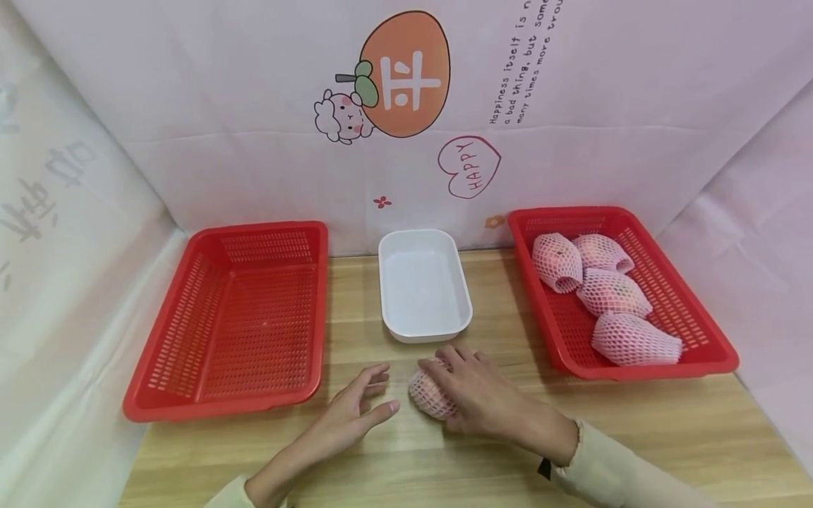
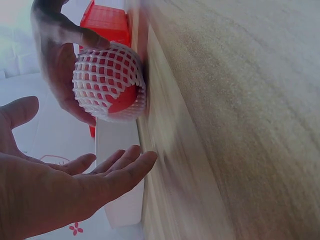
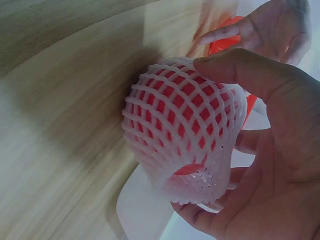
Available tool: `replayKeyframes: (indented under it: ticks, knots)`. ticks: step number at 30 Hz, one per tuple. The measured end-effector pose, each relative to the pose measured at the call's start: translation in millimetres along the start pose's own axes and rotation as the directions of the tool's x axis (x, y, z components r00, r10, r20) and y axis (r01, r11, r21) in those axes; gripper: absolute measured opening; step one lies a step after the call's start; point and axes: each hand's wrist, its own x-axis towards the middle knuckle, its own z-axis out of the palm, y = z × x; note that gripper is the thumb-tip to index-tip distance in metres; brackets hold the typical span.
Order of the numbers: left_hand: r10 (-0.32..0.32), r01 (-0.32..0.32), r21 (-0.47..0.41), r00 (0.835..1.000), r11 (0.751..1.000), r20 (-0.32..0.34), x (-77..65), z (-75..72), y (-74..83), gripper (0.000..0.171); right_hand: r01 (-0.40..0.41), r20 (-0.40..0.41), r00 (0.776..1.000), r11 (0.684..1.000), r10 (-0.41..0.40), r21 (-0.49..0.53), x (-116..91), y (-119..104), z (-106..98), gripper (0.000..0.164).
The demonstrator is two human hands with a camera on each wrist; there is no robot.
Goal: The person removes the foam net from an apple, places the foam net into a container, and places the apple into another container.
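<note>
My right hand (image 1: 485, 395) grips a red apple (image 1: 432, 395) wrapped in a white foam net, low over the wooden table in front of the white dish. In the right wrist view, the thumb lies along one side of the netted apple (image 3: 180, 115) and the fingers curl round the other. Some red skin shows through the net's open end in the left wrist view, on the apple (image 2: 107, 82). To the left of it is my left hand (image 1: 349, 413), its fingers spread and relaxed, holding nothing. A small gap separates it from the apple.
A white rectangular dish (image 1: 424, 282) stands at the back middle. On the left is a red plastic basket (image 1: 317, 317) with nothing in it. The right red basket (image 1: 540, 310) holds several net-wrapped apples (image 1: 612, 293). Printed cloth (image 1: 254, 92) hangs behind the table.
</note>
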Motion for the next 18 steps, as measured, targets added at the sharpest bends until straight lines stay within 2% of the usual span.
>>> replayKeyframes:
  ticks: [12,18]
  knots:
    - [0.006,-0.006,-0.006,1.000,1.000,0.004,1.9,0.7,-0.8,0.069,0.042,-0.041,0.998,0.999,-0.042,0.008,-5.8,2.8,7.1,0.090]
    - [0.004,-0.004,-0.008,1.000,1.000,0.000,3.6,0.7,-1.5,0.067,0.028,-0.026,0.999,0.998,-0.026,0.060,-7.9,3.0,7.9,0.094]
